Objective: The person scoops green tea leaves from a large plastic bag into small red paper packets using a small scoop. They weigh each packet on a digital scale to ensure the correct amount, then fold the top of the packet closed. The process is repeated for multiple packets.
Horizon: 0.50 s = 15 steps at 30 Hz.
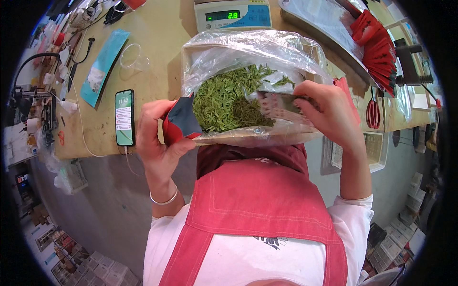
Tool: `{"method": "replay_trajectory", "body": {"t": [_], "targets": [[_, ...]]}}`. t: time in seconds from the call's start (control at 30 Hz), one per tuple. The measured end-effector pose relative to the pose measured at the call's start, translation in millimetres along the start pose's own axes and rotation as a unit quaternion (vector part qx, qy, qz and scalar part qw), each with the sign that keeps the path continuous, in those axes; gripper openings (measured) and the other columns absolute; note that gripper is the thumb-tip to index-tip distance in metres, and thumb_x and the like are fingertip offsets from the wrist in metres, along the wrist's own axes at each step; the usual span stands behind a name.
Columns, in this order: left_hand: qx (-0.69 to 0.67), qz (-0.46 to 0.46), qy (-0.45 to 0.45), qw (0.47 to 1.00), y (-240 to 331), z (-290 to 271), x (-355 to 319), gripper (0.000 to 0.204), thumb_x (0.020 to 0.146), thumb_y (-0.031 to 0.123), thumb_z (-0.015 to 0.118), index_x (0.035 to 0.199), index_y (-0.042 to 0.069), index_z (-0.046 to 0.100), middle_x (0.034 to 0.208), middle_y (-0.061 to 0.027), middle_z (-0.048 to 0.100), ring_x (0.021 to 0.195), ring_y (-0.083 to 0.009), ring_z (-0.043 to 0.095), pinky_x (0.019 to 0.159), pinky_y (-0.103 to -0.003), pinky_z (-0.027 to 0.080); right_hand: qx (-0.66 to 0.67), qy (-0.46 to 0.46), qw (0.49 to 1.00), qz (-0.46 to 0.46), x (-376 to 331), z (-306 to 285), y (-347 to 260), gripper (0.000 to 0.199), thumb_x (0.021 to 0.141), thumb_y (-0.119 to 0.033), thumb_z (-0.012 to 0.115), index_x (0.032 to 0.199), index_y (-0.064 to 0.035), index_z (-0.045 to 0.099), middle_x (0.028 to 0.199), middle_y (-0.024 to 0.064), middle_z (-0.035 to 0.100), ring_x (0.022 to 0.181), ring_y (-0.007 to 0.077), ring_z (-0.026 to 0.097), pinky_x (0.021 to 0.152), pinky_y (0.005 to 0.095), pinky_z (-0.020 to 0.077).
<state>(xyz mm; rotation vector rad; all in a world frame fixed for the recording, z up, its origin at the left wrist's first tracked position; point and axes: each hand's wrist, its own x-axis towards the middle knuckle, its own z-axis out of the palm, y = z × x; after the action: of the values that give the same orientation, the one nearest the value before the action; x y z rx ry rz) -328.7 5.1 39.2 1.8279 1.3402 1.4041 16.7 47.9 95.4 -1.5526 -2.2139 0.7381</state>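
Note:
My left hand (pixel 160 136) grips a small red pouch (pixel 175 125) by its side; the pouch mouth gapes, showing a dark lining. It is held at the left edge of a shallow box lined with clear plastic (pixel 214 45). Inside the box lies a heap of flat green tea leaves (pixel 217 97), with a darker patch toward its near right. From the right, my right hand (pixel 324 107) pinches a blurred flat piece with a pinkish pattern (pixel 276 106), whose far end is at the leaves. What exactly this piece is, I cannot make out.
An electronic scale (pixel 232 18) stands behind the box. At left lie a phone (pixel 125 117), a teal packet (pixel 102 66) and a clear cup (pixel 134 58). Several red pouches (pixel 374 50) lie on a metal tray at right, near a red whisk (pixel 373 112).

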Motion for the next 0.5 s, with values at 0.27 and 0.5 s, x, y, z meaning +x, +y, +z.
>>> {"method": "replay_trajectory", "body": {"t": [0.27, 0.5], "targets": [[-0.006, -0.015, 0.006, 1.000, 4, 2, -1, 0.083, 0.075, 0.067, 0.084, 0.116, -0.002, 0.066, 0.110, -0.0108, 0.066, 0.100, -0.0232, 0.064, 0.088, -0.034, 0.051, 0.026, -0.051, 0.998, -0.030, 15, 19, 2, 0.020, 0.088, -0.015, 0.070, 0.104, -0.0028, 0.074, 0.085, 0.0213, 0.071, 0.082, 0.0415, 0.069, 0.075, 0.0469, 0.0551], [-0.008, -0.024, 0.008, 1.000, 6, -3, -4, 0.084, 0.072, 0.065, 0.086, 0.117, -0.003, 0.066, 0.111, -0.0112, 0.066, 0.102, -0.0236, 0.064, 0.090, -0.034, 0.050, 0.043, -0.019, 0.999, 0.025, 26, 13, 8, 0.024, 0.086, -0.014, 0.068, 0.105, -0.0023, 0.075, 0.084, 0.0213, 0.071, 0.079, 0.0383, 0.071, 0.073, 0.0456, 0.0557]]}}
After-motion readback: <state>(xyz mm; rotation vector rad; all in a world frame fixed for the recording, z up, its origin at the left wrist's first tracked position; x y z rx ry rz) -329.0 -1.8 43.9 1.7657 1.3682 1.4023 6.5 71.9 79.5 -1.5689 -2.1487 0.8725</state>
